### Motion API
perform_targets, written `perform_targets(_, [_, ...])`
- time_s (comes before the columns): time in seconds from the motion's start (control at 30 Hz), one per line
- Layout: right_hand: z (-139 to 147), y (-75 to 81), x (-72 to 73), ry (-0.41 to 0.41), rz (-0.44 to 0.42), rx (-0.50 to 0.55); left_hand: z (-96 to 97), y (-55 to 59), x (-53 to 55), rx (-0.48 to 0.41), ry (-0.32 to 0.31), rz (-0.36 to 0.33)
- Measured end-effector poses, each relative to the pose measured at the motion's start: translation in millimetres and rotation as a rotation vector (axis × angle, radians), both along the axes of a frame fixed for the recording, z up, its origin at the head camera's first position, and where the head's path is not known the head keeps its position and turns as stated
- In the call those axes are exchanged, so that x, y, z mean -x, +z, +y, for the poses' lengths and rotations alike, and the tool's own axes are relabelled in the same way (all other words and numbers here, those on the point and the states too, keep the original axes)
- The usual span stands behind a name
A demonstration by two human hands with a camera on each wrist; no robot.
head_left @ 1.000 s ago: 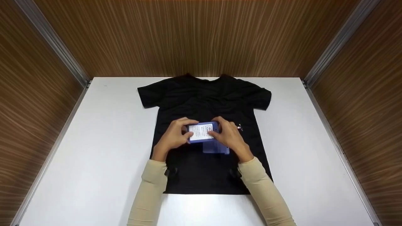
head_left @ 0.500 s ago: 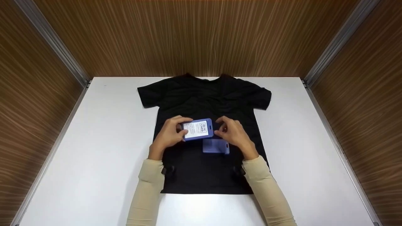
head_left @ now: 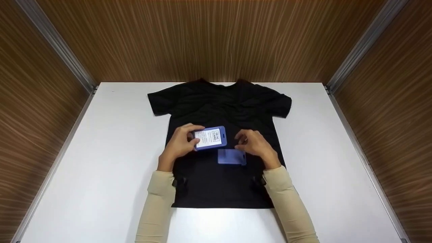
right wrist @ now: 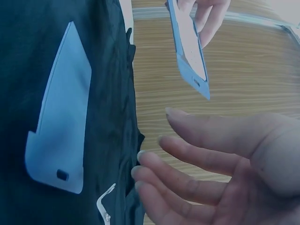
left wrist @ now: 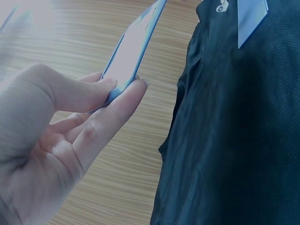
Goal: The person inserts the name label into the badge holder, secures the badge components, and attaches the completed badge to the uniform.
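Note:
My left hand [head_left: 179,142] pinches a blue ID badge holder [head_left: 223,136] by its left end, thumb on the front. Inside the holder a white card [head_left: 207,137] with printed "ID/IC CARD" faces up. Below and right of it, a translucent blue cover piece [head_left: 229,157] with a slot lies flat on the black T-shirt [head_left: 219,189]. My right hand [head_left: 255,145] hovers just above the cover's right end, fingers loosely bent, and the right wrist view shows nothing between thumb and fingers. A small metal clip [right wrist: 104,204] lies on the shirt near the cover in that view.
The T-shirt is spread out on a white table [head_left: 118,162], collar at the far edge. Wood-grain panels [head_left: 216,40] wall in the back and both sides, with metal corner strips [head_left: 368,44] between them.
My right hand has released the badge holder and moved right and slightly down. Still holding it, my left hand has drawn it left and slightly up, uncovering more of the blue cover.

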State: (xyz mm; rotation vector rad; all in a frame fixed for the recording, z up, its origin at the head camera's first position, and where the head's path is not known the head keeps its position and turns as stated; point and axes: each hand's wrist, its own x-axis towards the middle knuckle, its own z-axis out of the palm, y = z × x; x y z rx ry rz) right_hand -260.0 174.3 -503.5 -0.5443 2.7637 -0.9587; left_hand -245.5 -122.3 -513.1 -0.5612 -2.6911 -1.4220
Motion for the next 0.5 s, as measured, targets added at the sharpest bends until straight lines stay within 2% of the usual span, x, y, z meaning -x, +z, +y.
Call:
perform_targets(0.27, [2, -8.0, 3.3, 0.021, 0.007, -0.11, -1.3, -1.4, 0.5, -0.01, 0.0, -0.001])
perform_targets(0.5, [4, -16.7, 6.3, 0.039, -0.031, -0.162, -0.2, -1.6, 0.9, -0.006, 0.007, 0.006])
